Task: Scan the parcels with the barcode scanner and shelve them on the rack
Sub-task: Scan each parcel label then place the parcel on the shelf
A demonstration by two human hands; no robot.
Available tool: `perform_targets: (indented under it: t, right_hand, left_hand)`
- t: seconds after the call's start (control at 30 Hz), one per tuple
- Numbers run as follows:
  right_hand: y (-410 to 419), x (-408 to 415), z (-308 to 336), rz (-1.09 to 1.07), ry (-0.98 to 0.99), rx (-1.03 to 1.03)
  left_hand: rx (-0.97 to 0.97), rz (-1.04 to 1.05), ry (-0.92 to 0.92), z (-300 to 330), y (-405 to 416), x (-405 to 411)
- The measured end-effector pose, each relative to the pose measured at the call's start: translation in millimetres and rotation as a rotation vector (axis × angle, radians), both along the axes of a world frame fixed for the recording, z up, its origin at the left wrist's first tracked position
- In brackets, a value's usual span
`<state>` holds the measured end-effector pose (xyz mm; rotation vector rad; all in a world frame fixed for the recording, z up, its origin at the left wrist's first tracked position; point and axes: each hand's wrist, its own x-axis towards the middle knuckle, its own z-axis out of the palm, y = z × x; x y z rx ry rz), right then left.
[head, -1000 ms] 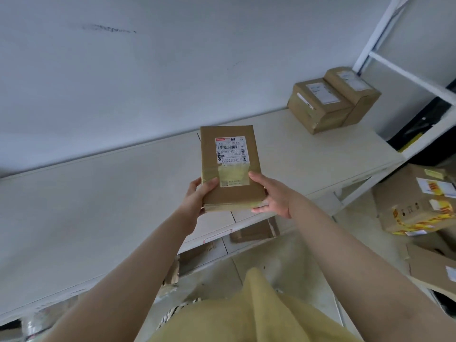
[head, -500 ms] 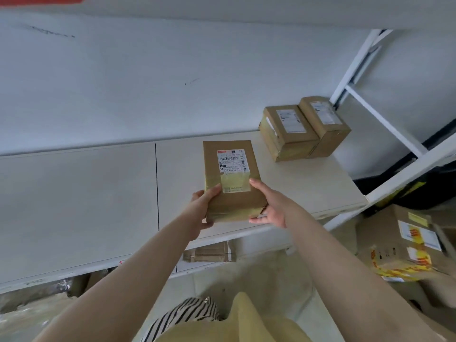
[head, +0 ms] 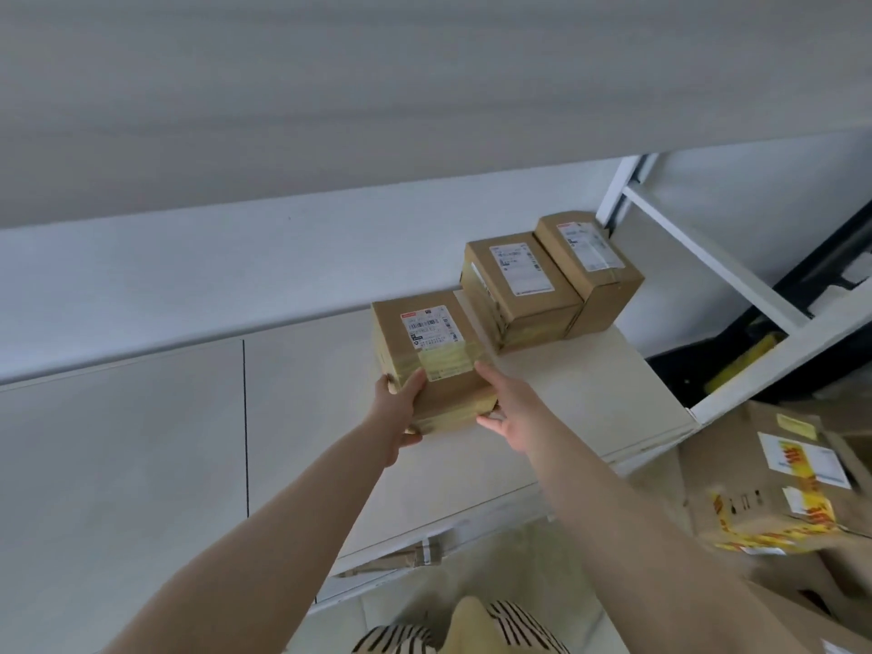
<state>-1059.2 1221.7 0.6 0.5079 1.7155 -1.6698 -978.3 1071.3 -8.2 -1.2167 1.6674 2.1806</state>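
Observation:
A brown cardboard parcel (head: 427, 356) with a white barcode label and yellow tape is over the white rack shelf (head: 306, 417), close to the shelf's surface. My left hand (head: 401, 408) grips its near left corner, thumb on top. My right hand (head: 507, 410) holds its near right side, thumb along the edge and fingers under it. Two similar labelled parcels (head: 519, 285) (head: 592, 266) stand side by side at the back right of the shelf, just right of the held one. No barcode scanner is in view.
The shelf above (head: 330, 110) overhangs the space. White rack uprights and braces (head: 708, 271) stand at the right. A larger carton with yellow-red tape (head: 778, 488) lies on the floor at the right. More boxes (head: 391, 559) sit under the shelf.
Both hands have carried the parcel forward and to the right, deeper onto the shelf, toward the two parcels at the back. The view has tilted down under the upper shelf.

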Motion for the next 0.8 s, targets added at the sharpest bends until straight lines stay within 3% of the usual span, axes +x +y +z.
perform_targets:
  t: [0.3, 0.47, 0.8]
  right_hand:
    - [-23, -48, -18, -0.191, -0.023, 0.006]
    - [-26, -74, -15, -0.164, -0.13, -0.177]
    - [-30, -107, -14, -0.163, -0.185, -0.205]
  left_hand:
    - [-0.036, 0.071, 0.076, 2, 5, -68]
    - [-0.083, 0.15, 0.049, -4, 11, -94]
    - [-0.15, 0.192, 0.02, 0, 9, -117]
